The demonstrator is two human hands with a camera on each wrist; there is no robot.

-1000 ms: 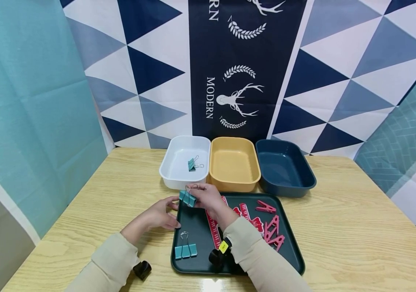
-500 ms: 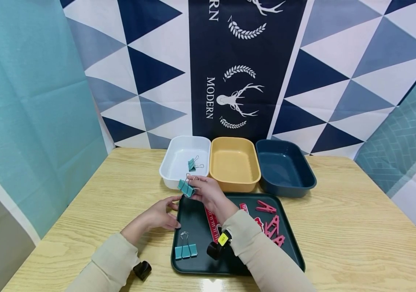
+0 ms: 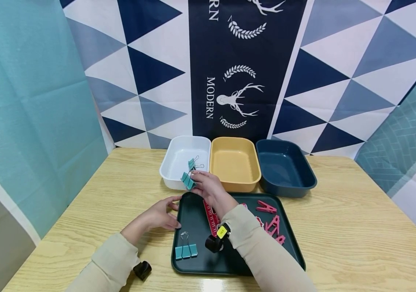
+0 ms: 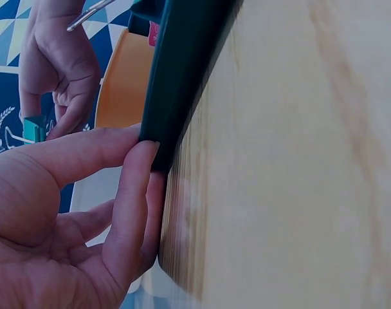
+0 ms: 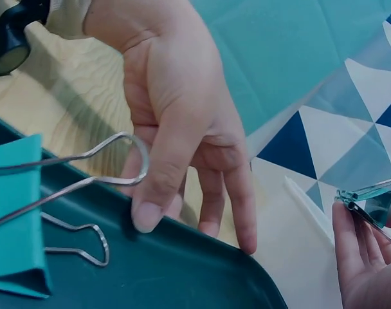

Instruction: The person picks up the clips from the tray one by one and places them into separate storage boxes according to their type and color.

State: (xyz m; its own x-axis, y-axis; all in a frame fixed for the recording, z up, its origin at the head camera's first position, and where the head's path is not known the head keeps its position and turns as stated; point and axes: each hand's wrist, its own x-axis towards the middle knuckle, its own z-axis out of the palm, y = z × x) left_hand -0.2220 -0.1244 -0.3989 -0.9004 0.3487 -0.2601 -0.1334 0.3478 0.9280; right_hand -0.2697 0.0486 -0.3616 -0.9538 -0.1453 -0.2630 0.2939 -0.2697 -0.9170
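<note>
A teal binder clip (image 3: 188,181) is pinched between the thumb and fingers of the right hand (image 3: 209,188), wire handles pointing up; in the head view it sits across the near rim of the white bin (image 3: 173,162), though whether it hangs above the rim or just in front of it I cannot tell. With that clip as the dial's centre and twelve o'clock away from the person, another teal clip (image 3: 191,164) lies in the white bin near twelve, so close in view that the wire handles could tangle if the two met. The rim could also catch the held clip if it is carried too low, and a loose pinch could drop it. Between seven and eight, the left hand (image 3: 162,214) grips the edge of the dark green tray (image 3: 202,263); pulling there might shift the tray. A third clip (image 3: 186,252) lies on the tray at six. Red ruler-like strips (image 3: 211,219) at five are partly hidden by the right forearm, whose black wrist camera (image 3: 213,244) might brush them. Pink clothespins (image 3: 266,207) lie around four. The yellow bin (image 3: 234,162) stands past two, the navy bin (image 3: 284,166) near three.
</note>
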